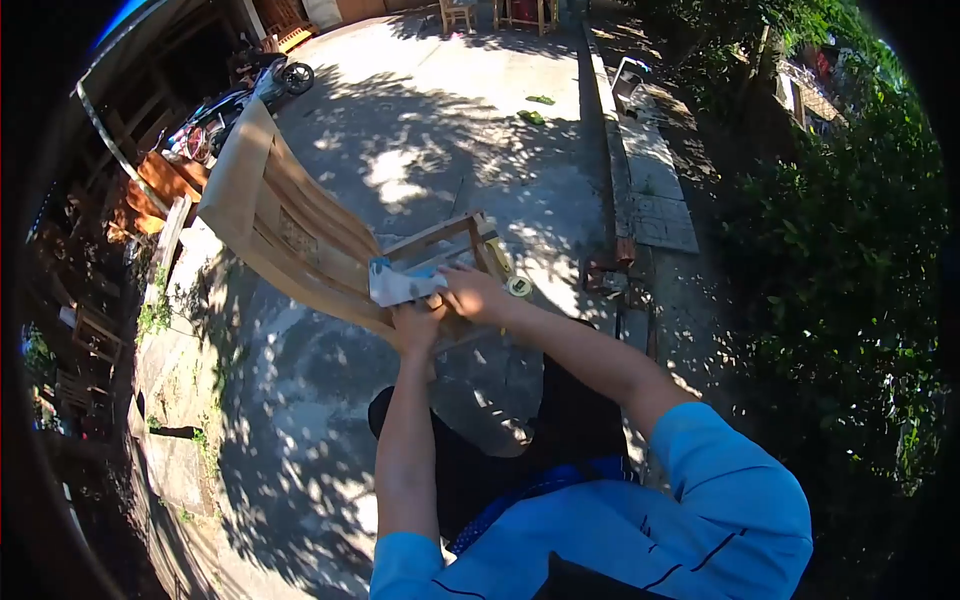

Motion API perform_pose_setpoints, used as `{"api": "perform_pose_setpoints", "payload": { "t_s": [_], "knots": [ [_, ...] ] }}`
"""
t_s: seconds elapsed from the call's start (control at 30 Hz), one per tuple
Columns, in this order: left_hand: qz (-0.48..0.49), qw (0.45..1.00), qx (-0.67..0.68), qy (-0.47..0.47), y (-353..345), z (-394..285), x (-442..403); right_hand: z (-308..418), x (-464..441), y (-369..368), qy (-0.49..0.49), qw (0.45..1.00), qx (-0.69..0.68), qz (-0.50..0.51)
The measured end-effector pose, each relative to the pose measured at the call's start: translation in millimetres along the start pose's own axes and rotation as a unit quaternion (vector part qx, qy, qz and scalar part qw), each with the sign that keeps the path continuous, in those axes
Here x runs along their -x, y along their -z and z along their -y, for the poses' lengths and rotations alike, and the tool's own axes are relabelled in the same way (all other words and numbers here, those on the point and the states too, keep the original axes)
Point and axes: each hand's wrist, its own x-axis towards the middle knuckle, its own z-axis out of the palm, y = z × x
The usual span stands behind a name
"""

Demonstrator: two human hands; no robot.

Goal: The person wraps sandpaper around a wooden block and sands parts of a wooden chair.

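Note:
A thin white-and-blue piece (403, 286), like a packet or a folded sheet, is between my hands above the seat area of a wooden chair. My left hand (416, 324) is closed at its lower edge. At its right end, the fingers of my right hand (472, 294) are pinched together on it. The bare wooden chair (300, 240) has a tall, curved, slatted back leaning to the left. Its seat is partly hidden by my hands. Near my right wrist is a small round pale item (518, 287) with a dark middle.
A motorcycle (240, 105) and orange-brown wooden pieces (160, 190) stand at the left. Far back are wooden chairs (458, 14). A concrete curb (615, 160) and leafy bushes (840, 260) line the right side. Dappled shade covers the concrete ground (300, 400).

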Motion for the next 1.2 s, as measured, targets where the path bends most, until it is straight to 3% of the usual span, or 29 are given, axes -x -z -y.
{"api": "perform_pose_setpoints", "payload": {
  "t_s": [0.03, 0.07, 0.1, 0.23, 0.33, 0.37, 0.47, 0.57, 0.67, 0.77, 0.9, 1.03, 1.13, 1.2],
  "knots": [
    [0.004, 1.000, 0.007, 0.019, 11.6, -15.6, 2.2, 16.3, -3.5, 34.6, -0.180, 0.979, -0.093, -0.040],
    [0.009, 0.999, 0.018, 0.032, 21.9, -31.7, -0.4, -12.2, -6.4, 25.2, -0.278, 0.952, -0.120, -0.043],
    [0.083, 0.995, -0.019, 0.053, 34.9, -52.4, 7.3, -2.9, 9.4, 52.4, -0.356, 0.881, -0.251, -0.183],
    [0.173, 0.982, -0.075, -0.011, 57.5, -69.5, -26.4, -9.6, 48.8, 40.4, -0.389, 0.863, -0.246, -0.209],
    [0.200, 0.976, -0.010, -0.087, 44.0, -55.0, -48.9, 12.2, 71.6, 32.6, -0.404, 0.852, -0.254, -0.215],
    [0.234, 0.970, -0.014, -0.063, 43.7, -52.1, -54.7, 19.2, 76.2, 26.9, -0.402, 0.852, -0.261, -0.212],
    [0.319, 0.928, -0.181, -0.059, 49.9, -67.8, -68.0, 18.7, 77.2, -0.1, -0.368, 0.863, -0.246, -0.242],
    [0.321, 0.932, -0.166, -0.003, 36.7, -55.4, -78.6, 22.1, 67.5, -15.0, -0.372, 0.872, -0.230, -0.219],
    [0.298, 0.937, -0.183, 0.001, 29.0, -71.8, -87.8, 52.0, 48.5, 14.8, -0.285, 0.865, -0.306, -0.277],
    [0.277, 0.946, -0.161, 0.050, 12.2, -63.4, -93.2, 53.5, 47.1, -9.2, -0.184, 0.901, -0.263, -0.292],
    [0.265, 0.933, -0.222, 0.102, 11.8, -81.7, -86.9, 40.5, 47.9, -50.0, -0.301, 0.871, -0.314, -0.228],
    [0.254, 0.927, -0.231, 0.152, 15.9, -78.3, -90.9, 69.1, 32.0, -55.1, -0.244, 0.870, -0.248, -0.350],
    [0.222, 0.936, -0.216, 0.167, 22.6, -79.2, -83.7, 52.8, 42.1, -65.1, -0.364, 0.847, -0.322, -0.219],
    [0.222, 0.935, -0.222, 0.165, 26.7, -82.6, -79.2, 46.5, 39.1, -67.5, -0.362, 0.850, -0.323, -0.207]
  ]
}}
